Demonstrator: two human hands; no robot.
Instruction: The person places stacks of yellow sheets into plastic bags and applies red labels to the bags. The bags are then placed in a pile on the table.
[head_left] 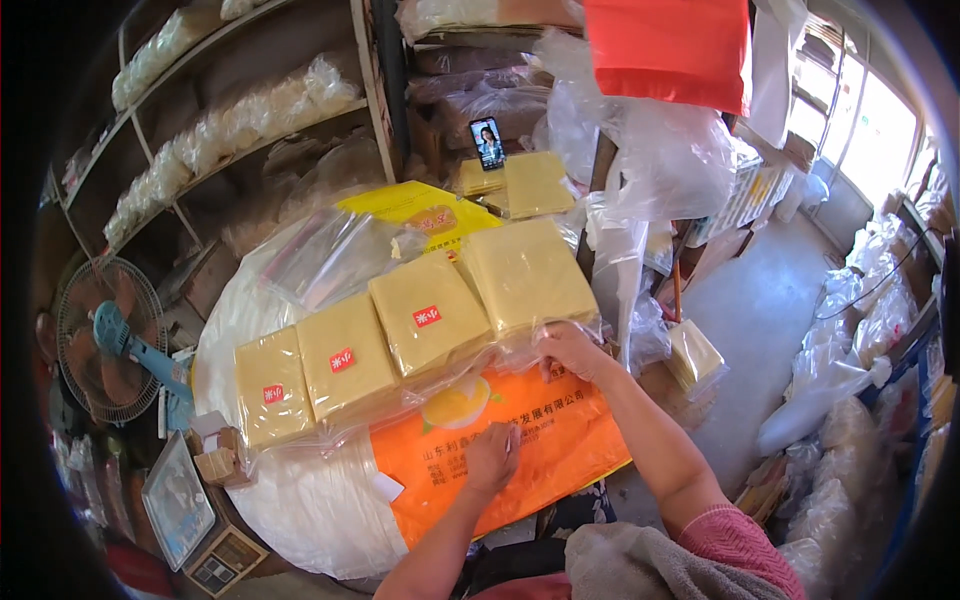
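Observation:
Four flat packages of thin yellow sheets in clear plastic lie in a row. Three bear red labels: the leftmost package [270,385], the second package [350,355] and the third package [430,312]. No red label shows on the top of the rightmost package [530,275]. My right hand [570,352] is at its near edge, fingers closed on the clear plastic bag [515,350]. Above the orange printed sack [560,430], my left hand [492,457] is curled closed. Something small and pale shows at its fingertips, too small to name.
Behind the packages are a yellow printed sack [400,205], loose clear bags [340,255] and a phone [487,144] propped by more yellow sheets [538,185]. A fan [115,335] and a small cardboard box [218,455] stand left. Bagged goods [850,340] line the right side.

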